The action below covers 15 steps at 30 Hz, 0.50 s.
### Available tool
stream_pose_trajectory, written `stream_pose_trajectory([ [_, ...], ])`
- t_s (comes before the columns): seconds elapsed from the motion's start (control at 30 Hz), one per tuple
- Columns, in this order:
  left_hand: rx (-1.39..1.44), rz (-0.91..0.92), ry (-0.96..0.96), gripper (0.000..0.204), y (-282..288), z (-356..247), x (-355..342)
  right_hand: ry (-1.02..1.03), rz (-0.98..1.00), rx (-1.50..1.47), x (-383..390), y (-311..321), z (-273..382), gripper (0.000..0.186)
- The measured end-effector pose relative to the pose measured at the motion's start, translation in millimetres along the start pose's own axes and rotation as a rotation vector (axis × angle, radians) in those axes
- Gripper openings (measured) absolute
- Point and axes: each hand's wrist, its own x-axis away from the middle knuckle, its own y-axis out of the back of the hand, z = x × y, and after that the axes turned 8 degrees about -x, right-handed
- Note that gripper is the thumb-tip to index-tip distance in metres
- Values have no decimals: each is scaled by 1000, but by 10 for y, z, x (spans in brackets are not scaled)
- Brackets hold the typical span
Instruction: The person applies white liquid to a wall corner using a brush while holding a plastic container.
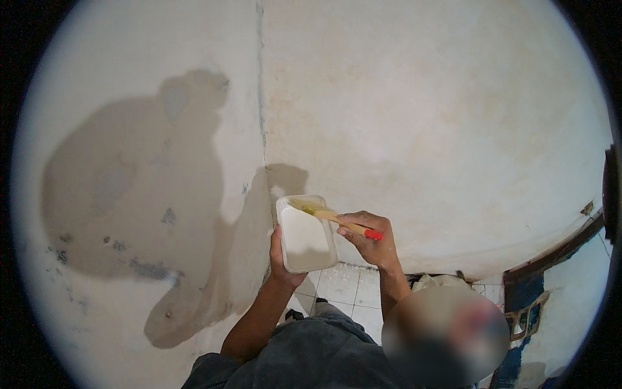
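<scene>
My left hand [280, 264] is closed around the lower left side of a white rectangular tub [279, 222] and holds it up in front of me. White paint [306, 236] lies inside the tub. In my right hand [370, 235] is a paintbrush [329, 215] with a wooden handle and a red end. Its pale yellowish bristles are at the far edge of the tub, over the paint. Whether the bristle tips dip into the paint I cannot tell. My right fingers are closed round the handle.
Two whitish walls meet at a corner [262, 97] ahead. The left wall [116, 246] has dark stains and carries a large shadow. Below are white floor tiles [340, 285]. At the lower right, a pale cloth-like bundle [440, 281] lies near the wall's foot, partly behind a blurred patch.
</scene>
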Motion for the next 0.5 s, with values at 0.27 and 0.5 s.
stream_pose_trajectory([
  [0.27, -77, -16, -9, 57, -17, -23, 4, -306, -2, -112, -262, 115, 239, 19],
  [0.5, 16, -39, 17, 59, -45, 150, 6, 632, -19, 373, -1655, 636, 1374, 18],
])
